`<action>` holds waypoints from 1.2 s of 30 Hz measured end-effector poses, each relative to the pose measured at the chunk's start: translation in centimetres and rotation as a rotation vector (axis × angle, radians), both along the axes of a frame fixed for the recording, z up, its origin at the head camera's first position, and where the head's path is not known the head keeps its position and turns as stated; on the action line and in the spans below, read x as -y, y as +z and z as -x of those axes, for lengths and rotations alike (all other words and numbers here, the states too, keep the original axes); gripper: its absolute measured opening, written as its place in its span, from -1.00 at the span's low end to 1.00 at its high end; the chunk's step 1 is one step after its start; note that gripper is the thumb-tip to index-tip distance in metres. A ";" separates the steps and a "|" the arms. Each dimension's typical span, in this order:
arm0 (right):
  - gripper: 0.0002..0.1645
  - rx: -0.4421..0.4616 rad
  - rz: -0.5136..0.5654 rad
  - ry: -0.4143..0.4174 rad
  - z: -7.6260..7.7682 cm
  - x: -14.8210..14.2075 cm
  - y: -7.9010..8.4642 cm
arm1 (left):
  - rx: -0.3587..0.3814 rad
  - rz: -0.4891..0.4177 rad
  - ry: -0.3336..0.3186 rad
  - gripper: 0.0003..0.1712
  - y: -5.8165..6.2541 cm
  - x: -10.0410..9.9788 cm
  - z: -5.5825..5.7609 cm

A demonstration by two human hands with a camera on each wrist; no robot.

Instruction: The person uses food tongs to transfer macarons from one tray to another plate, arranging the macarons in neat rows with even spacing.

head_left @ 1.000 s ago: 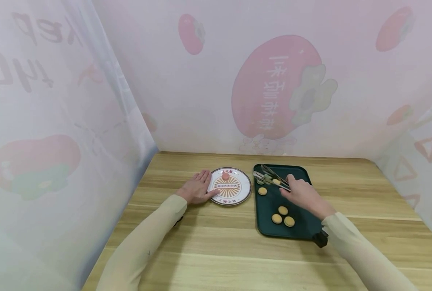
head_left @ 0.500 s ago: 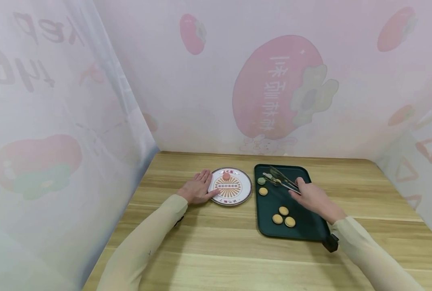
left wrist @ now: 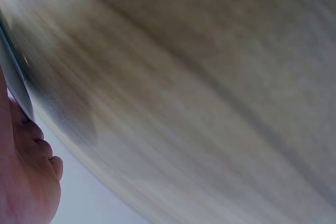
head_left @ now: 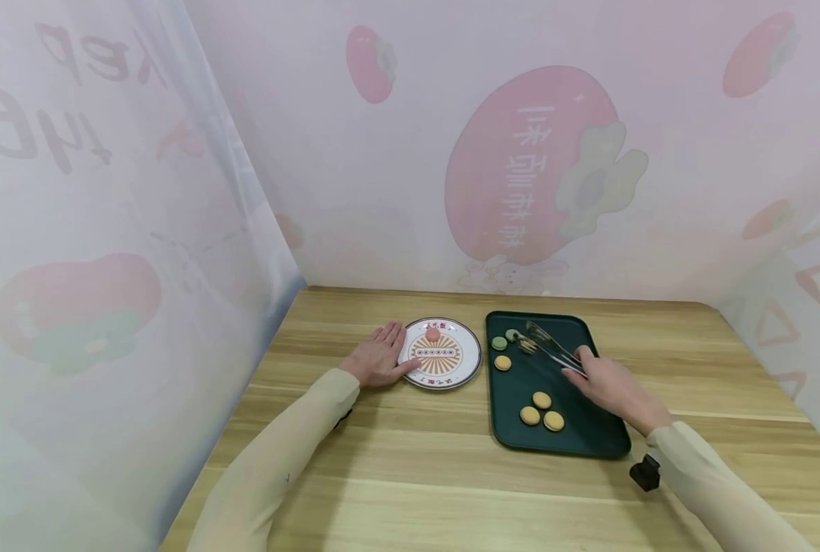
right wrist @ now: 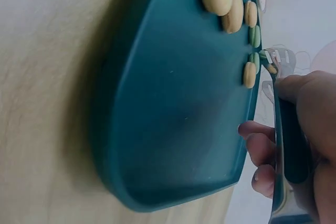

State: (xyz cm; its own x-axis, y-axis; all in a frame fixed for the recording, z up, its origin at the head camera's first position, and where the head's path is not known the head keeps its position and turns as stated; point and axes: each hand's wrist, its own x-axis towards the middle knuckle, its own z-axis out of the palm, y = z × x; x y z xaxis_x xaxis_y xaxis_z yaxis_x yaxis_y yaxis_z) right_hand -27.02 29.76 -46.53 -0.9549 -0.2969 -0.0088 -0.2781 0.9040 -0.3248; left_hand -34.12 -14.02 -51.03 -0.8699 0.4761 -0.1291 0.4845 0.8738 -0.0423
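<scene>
My right hand grips a pair of metal tongs with dark green handle parts, held over the dark green tray. The tongs' two ends stand apart, close by a yellow macaron at the tray's far side. Two green macarons lie left of them, with another yellow macaron just in front. Nearer me sits a cluster of three yellow macarons. My left hand rests flat at the left rim of a white patterned plate, fingers straight, thumb over the rim. A pink macaron lies on that plate.
Plate and tray stand side by side on a wood-grain table, a narrow strip between them. A pale printed curtain rises behind the table's back edge and along the sides. A small black device hangs at my right wrist.
My right hand has drawn the tongs to the right, away from the tray's left edge, and the green macarons there now show more fully. My left hand has stayed at the plate.
</scene>
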 end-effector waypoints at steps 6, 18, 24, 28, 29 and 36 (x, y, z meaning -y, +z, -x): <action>-0.61 -0.013 0.008 -0.001 0.1 -0.4 -0.4 | 0.012 -0.006 0.005 0.08 0.0 -0.1 0.1; -0.64 -0.036 -0.002 -0.011 0.4 -0.8 -1.4 | 0.023 0.029 0.016 0.13 -0.1 -0.1 0.4; -0.66 -0.025 -0.004 -0.010 0.4 -0.8 -1.8 | 0.024 0.048 0.013 0.12 0.0 -0.2 0.4; -0.66 -0.030 0.007 -0.003 0.4 -0.9 -2.0 | 0.023 0.052 0.009 0.12 -0.1 -0.2 0.4; -0.66 -0.034 0.010 -0.002 0.4 -0.9 -2.0 | 0.023 0.057 0.009 0.12 -0.1 -0.2 0.4; -0.68 -0.057 0.014 0.008 0.3 -0.8 -2.2 | 0.009 0.042 0.008 0.12 -0.2 -0.1 0.3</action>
